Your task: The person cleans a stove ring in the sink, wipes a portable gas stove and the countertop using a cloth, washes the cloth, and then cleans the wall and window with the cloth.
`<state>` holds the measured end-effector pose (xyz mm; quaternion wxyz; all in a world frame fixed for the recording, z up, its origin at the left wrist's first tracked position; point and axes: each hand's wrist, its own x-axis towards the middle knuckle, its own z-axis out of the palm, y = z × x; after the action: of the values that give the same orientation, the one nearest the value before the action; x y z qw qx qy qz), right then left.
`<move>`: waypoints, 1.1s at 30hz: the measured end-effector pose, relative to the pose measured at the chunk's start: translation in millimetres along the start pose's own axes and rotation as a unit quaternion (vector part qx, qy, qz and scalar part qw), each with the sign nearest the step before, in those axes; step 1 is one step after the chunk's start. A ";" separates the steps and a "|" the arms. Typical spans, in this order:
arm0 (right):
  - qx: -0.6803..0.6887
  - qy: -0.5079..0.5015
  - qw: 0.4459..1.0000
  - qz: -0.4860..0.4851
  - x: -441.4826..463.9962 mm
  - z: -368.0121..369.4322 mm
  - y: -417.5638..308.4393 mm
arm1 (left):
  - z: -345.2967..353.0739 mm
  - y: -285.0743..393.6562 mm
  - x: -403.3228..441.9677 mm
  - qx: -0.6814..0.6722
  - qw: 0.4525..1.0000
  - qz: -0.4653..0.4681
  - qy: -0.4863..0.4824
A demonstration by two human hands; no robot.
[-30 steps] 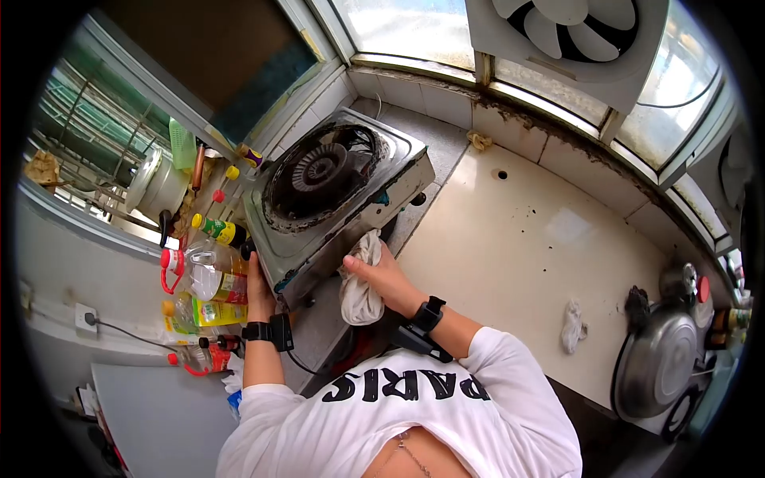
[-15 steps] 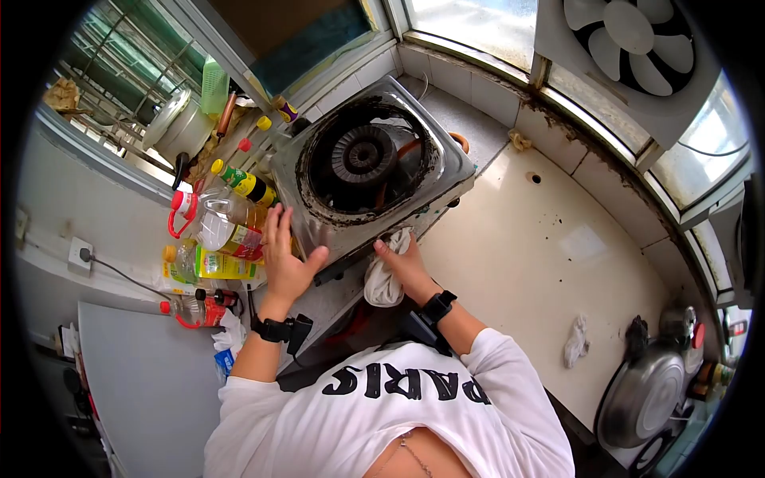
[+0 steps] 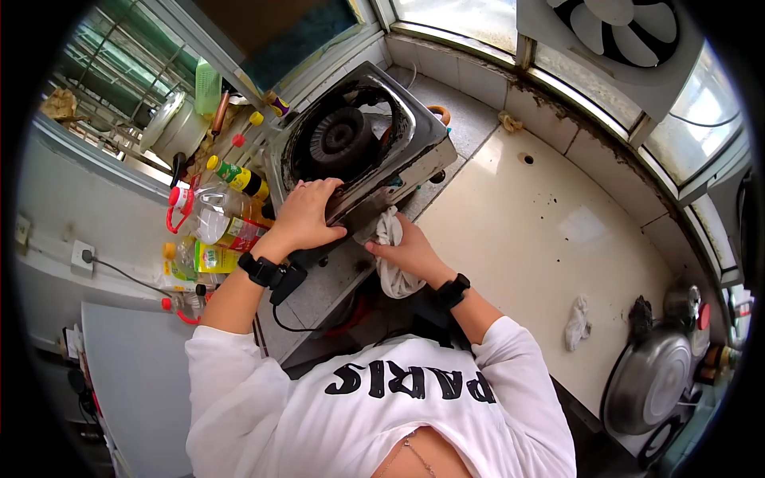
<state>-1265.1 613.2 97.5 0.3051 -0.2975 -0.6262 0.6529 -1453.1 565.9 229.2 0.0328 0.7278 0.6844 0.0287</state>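
Note:
A grimy single-burner gas stove stands at an angle on the counter, its front panel showing and its round burner in a blackened opening. My left hand is closed over the stove's near-left edge, fingers on the top rim and thumb on the side facing me. In my right hand is a bunched white cloth, held against the lower front of the stove. Part of the cloth is covered by my fingers.
Left of the stove stand several bottles, including a big oil bottle with a red handle. A pale countertop spans the right, with a crumpled plastic bag and a metal pan. A fan sits in the window.
My left hand has come down onto the stove's edge and grips it. The stove has shifted and tilted, showing more of its front. My right hand still holds the cloth.

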 end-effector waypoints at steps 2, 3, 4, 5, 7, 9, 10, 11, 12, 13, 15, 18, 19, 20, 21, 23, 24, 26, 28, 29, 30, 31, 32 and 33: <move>-0.137 0.013 0.990 -0.002 -17.2 -21.7 -21.8 | -9.1 -4.8 -0.7 -0.011 1.000 -0.003 0.007; -0.168 0.005 0.986 -0.012 -26.7 -37.6 -38.6 | -14.0 -7.1 -0.8 -0.022 1.000 0.005 0.001; -0.162 0.012 0.986 -0.032 -34.7 -49.5 -55.4 | -17.1 -10.8 -1.1 -0.034 0.999 0.012 -0.004; -0.141 0.016 0.988 -0.054 -41.2 -61.1 -67.5 | -16.8 -15.1 -2.0 -0.031 0.999 0.020 0.008; -0.214 0.051 0.972 -0.078 -47.6 -84.3 -70.9 | -19.4 -22.1 -2.8 -0.053 0.998 0.026 0.011; -0.289 0.072 0.945 -0.131 -45.1 -87.8 -74.1 | -24.1 -26.0 -4.7 -0.076 0.997 0.025 0.011; -0.346 0.042 0.932 -0.102 -42.4 -85.5 -78.2 | -26.1 -28.0 -4.5 -0.083 0.996 0.024 0.004; -0.401 0.014 0.913 -0.074 -39.4 -83.4 -81.5 | -28.1 -29.6 -3.9 -0.089 0.996 0.024 -0.002; -0.430 0.001 0.899 -0.080 -32.6 -74.9 -67.0 | -30.4 -31.7 -3.6 -0.094 0.995 0.023 0.002; -0.439 -0.021 0.895 -0.070 -27.1 -63.1 -53.6 | -33.0 -34.3 -3.4 -0.104 0.994 0.024 -0.002; -0.493 -0.056 0.862 -0.101 -20.0 -40.1 -10.4 | -38.5 -37.7 -2.7 -0.116 0.993 0.028 -0.006; -0.570 -0.074 0.799 -0.173 -8.9 -20.5 43.7 | -45.9 -40.2 -1.5 -0.119 0.993 0.009 -0.003; -0.602 -0.083 0.767 -0.205 -3.7 -19.9 49.7 | -48.0 -42.3 -1.1 -0.132 0.991 0.010 -0.005; -0.600 -0.082 0.769 -0.204 1.3 -22.5 56.1 | -49.3 -43.4 -1.0 -0.145 0.989 0.008 -0.010; -0.604 -0.088 0.774 -0.169 6.8 -21.7 53.4 | -50.2 -43.7 -0.6 -0.153 0.988 0.002 -0.013; -0.586 -0.079 0.793 -0.145 14.0 -21.1 52.7 | -49.9 -46.6 0.9 -0.154 0.988 0.005 -0.018; -0.580 -0.088 0.797 -0.146 17.0 -23.7 58.1 | -48.6 -48.4 0.1 -0.157 0.987 0.009 -0.015; -0.566 -0.030 0.808 -0.160 23.7 -34.2 70.3 | -44.8 -50.6 -2.4 -0.142 0.990 0.008 -0.007; -0.608 0.046 0.783 -0.121 39.4 -60.7 76.4 | -40.9 -52.5 -1.6 -0.150 0.988 0.024 0.004; -0.600 0.072 0.791 -0.095 43.8 -77.9 72.2 | -38.2 -52.9 -1.7 -0.151 0.989 0.008 0.003; -0.592 0.100 0.797 -0.071 48.8 -95.6 65.8 | -36.5 -53.5 -1.2 -0.154 0.988 0.007 0.003; -0.613 0.102 0.782 -0.039 55.1 -111.2 63.9 | -35.4 -54.3 -1.0 -0.162 0.987 -0.002 0.003; -0.635 0.103 0.766 -0.008 57.7 -124.3 62.1 | -34.6 -55.0 -1.2 -0.171 0.985 -0.012 0.003; -0.634 0.106 0.766 0.007 55.3 -136.8 60.3 | -32.4 -56.3 -1.0 -0.174 0.984 -0.020 -0.015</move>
<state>-1196.4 741.0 31.7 0.1070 -0.4950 -0.8591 0.0739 -1511.9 568.7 256.5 0.1698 0.6977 0.6825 0.1360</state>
